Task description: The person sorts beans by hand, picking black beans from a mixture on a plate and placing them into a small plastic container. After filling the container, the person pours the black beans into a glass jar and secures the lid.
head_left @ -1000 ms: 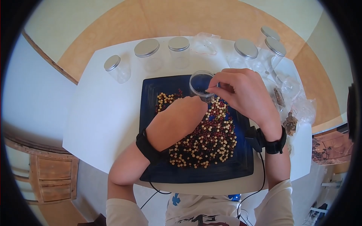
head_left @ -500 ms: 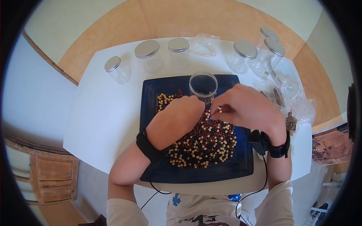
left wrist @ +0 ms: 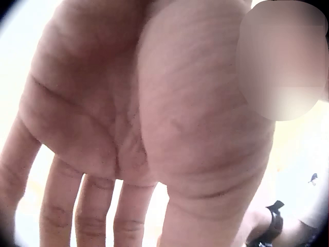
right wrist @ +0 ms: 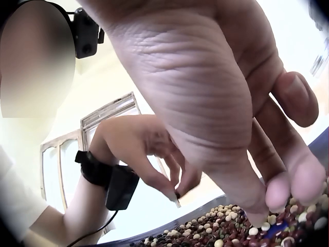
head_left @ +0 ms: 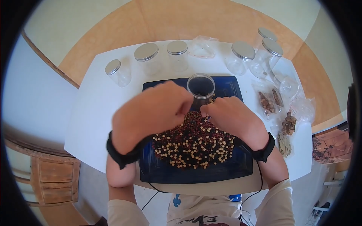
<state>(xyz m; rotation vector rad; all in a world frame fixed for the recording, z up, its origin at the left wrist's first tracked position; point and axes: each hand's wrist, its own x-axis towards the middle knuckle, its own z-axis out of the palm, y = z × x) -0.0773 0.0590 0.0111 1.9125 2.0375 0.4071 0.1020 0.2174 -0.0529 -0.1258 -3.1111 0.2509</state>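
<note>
The left grip (head_left: 151, 109) is up over the near side of things, thumb and finger pinching a small dark bean (right wrist: 178, 195). The right grip (head_left: 235, 116) reaches down, its fingertips close together at the loose beans (head_left: 192, 147); I cannot tell if it pinches one. The beans lie spread in a heap on a blue tray (head_left: 241, 173). They look hard, round, smooth and very light, so they may slip or roll away. It is best to take each one by its round sides, with just the tips. Some are cream, some red, some black. A clear open jar (head_left: 201, 96) stands upright at the tray's far part, with dark bits low inside. It looks stiff. Farther out on the white bench (head_left: 86, 113) are see-through jars with shiny silver lids (head_left: 146, 52) and thin, crinkly bags (head_left: 267, 101).
</note>
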